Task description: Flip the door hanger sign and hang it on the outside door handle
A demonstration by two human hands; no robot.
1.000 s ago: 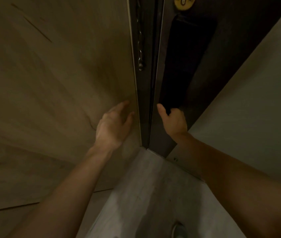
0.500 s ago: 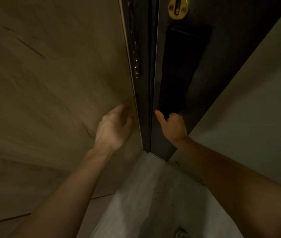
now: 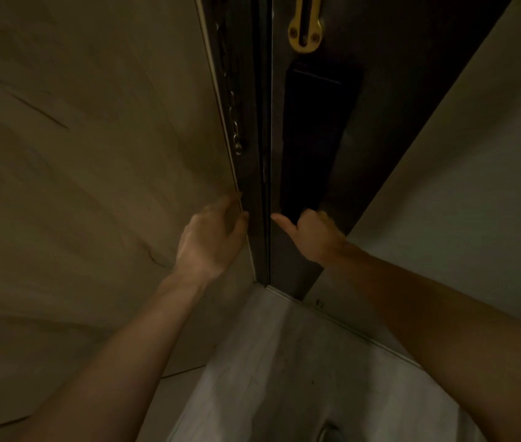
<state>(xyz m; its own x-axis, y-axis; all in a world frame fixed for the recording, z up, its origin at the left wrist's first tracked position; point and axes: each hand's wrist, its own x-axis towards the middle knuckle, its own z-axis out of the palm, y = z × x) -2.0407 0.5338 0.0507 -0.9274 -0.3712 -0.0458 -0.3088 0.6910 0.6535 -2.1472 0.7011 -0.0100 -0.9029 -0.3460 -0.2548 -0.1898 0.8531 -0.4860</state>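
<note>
The dark door (image 3: 389, 100) stands shut in front of me, in very dim light. A long black plate (image 3: 313, 138) runs down its inner face. My right hand (image 3: 311, 236) is at the plate's lower end, fingers curled and thumb stretched left; what it grips looks like the door handle, hidden under the hand. My left hand (image 3: 211, 240) lies on the beige wall (image 3: 93, 154) right at the door frame's edge, fingers loosely apart and holding nothing. I cannot make out a door hanger sign in the darkness.
A brass latch plate (image 3: 304, 31) sits on the door above the black plate. A security chain (image 3: 236, 129) hangs down the frame. A pale wall (image 3: 475, 186) closes in on the right. Light floor (image 3: 284, 362) lies below, with a shoe tip (image 3: 329, 434).
The view has tilted up, showing more of the brass latch plate. My left hand has slid right to the frame's edge. My right hand stays at the plate's lower end.
</note>
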